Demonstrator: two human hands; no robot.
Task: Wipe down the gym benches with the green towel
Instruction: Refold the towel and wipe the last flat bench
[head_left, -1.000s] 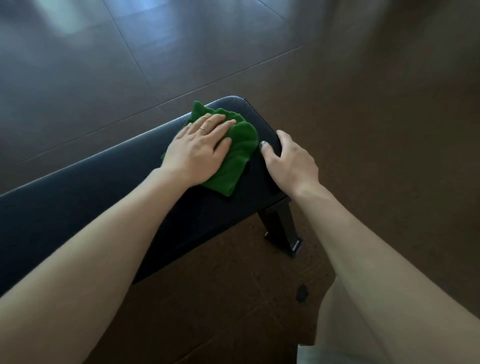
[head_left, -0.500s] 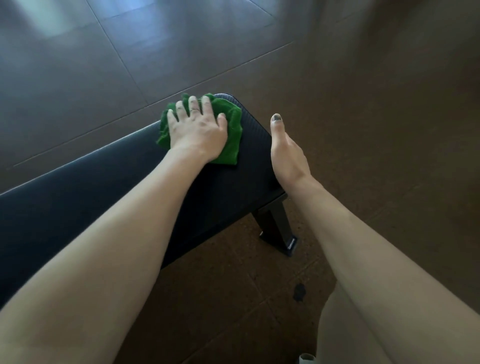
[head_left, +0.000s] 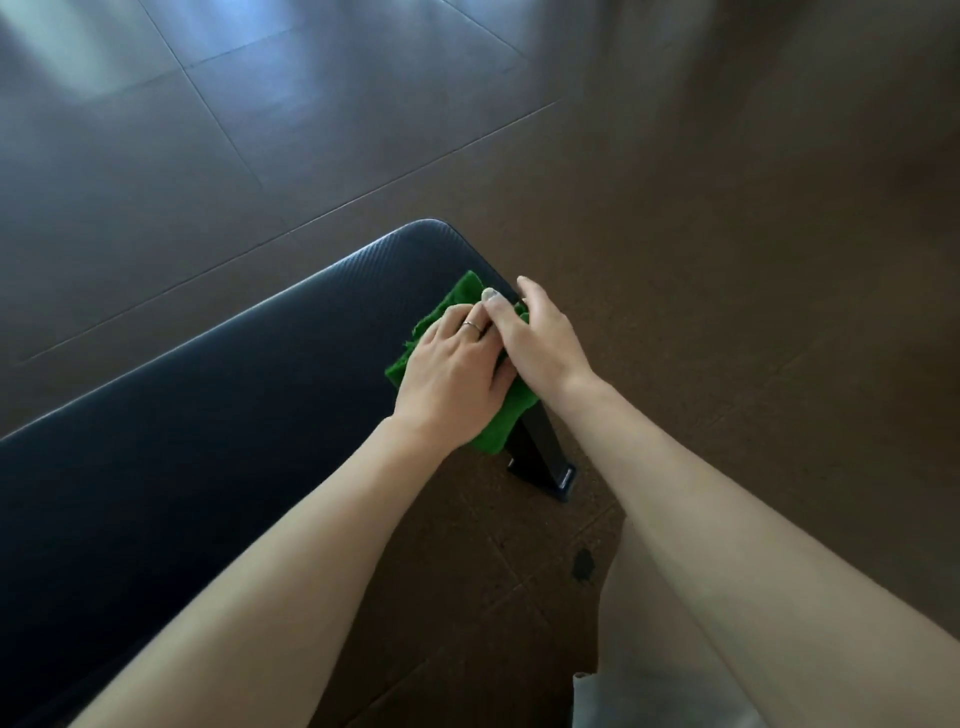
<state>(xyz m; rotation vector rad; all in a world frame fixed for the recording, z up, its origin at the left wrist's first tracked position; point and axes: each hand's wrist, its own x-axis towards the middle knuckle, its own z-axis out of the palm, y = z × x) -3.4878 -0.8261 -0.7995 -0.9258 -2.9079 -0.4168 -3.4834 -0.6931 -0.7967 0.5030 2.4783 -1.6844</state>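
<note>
Green towel (head_left: 506, 415) at right edge of tabletop (head_left: 234, 415)
Pressed under left hand (head_left: 452, 374), overlapped by right hand (head_left: 540, 338); closure of either grip could not be told.

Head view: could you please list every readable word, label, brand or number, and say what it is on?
None: no text, label, brand or number can be read on the bench, the green towel, the bench leg or the floor.

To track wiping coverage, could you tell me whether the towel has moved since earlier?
Yes. The towel slid along the end of the bench, from the far corner to the near corner above the leg.
</note>
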